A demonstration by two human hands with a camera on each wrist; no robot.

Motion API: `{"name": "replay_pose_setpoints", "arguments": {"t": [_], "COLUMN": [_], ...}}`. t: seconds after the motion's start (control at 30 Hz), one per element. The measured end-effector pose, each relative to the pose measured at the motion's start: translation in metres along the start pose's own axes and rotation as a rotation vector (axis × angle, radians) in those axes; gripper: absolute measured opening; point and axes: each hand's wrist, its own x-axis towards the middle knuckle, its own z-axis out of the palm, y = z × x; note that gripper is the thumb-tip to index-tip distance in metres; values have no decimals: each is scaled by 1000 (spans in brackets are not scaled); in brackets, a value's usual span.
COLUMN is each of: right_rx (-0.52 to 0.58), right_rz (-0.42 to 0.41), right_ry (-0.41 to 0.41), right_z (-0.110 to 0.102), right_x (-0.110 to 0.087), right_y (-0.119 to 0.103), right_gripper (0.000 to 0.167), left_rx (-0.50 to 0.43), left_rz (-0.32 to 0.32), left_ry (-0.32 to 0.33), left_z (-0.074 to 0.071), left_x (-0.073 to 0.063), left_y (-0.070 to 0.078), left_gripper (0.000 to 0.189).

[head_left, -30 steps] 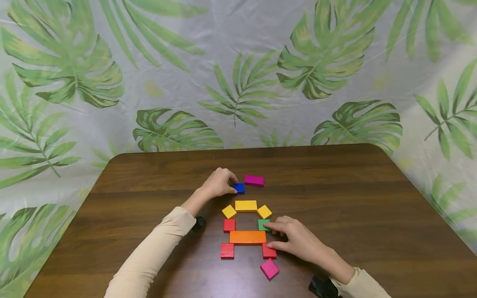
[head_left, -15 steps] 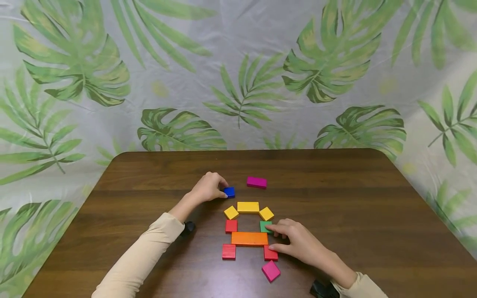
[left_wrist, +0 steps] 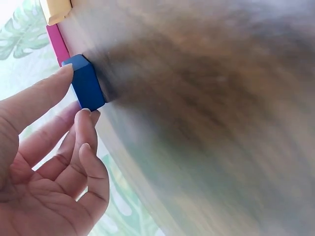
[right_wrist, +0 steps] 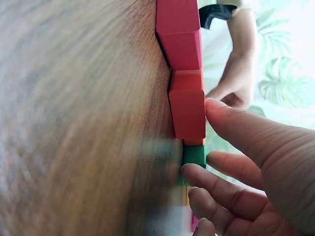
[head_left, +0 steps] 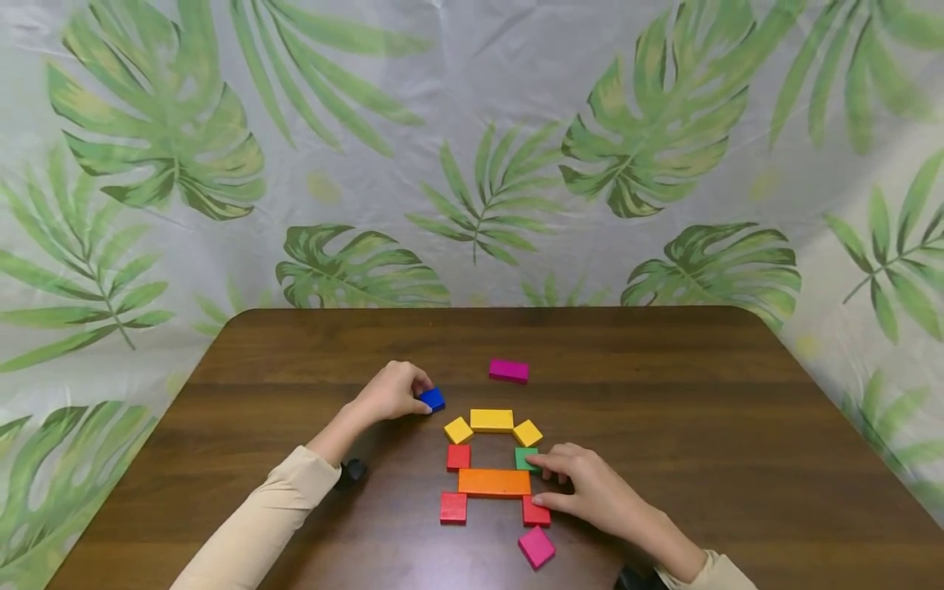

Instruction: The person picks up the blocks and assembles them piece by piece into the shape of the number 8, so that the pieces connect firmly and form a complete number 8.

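Note:
In the head view, my left hand (head_left: 389, 393) pinches a small blue block (head_left: 433, 399) left of the yellow blocks. The left wrist view has the thumb on one side of this blue block (left_wrist: 88, 88) and fingertips at the other. My right hand (head_left: 596, 485) rests at the right of the block figure, thumb on the lower right red block (head_left: 538, 513) and a fingertip at the green block (head_left: 524, 457). Between them runs a long orange block (head_left: 494, 483). The right wrist view looks along the red block (right_wrist: 189, 108), with the thumb touching its top.
A long yellow block (head_left: 492, 420) has tilted yellow squares (head_left: 458, 430) at both ends. Two red blocks (head_left: 453, 508) form the left side. A pink block (head_left: 537, 546) lies nearest, a magenta block (head_left: 509, 371) farthest, all on the brown wooden table (head_left: 701, 393). Behind hangs a leaf-print cloth (head_left: 501, 74).
My left hand has drawn the blue block left and nearer, away from the magenta block, and the block has turned slightly. My right hand keeps its place on the red and green blocks.

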Motion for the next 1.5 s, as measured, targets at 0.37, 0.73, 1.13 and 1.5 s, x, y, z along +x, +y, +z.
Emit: {"name": "replay_pose_setpoints", "arguments": {"t": [0.37, 0.73, 1.13, 1.5], "right_rx": [2, 14, 4, -17], "right_rz": [-25, -19, -52, -42], "right_ry": [10, 2, 29, 38], "right_z": [2, 3, 1, 1], "right_x": [2, 3, 1, 3], "right_y": [1, 2, 1, 0], "right_gripper": [46, 46, 46, 45], "left_rx": [-45, -64, -103, -81], "left_rz": [-38, -26, -28, 8], "left_ry": [-17, -23, -37, -51], "left_z": [2, 8, 12, 11], "left_x": [-36, -68, -93, -121], "left_y": [-3, 2, 17, 38], "left_gripper": [31, 28, 28, 28]}}
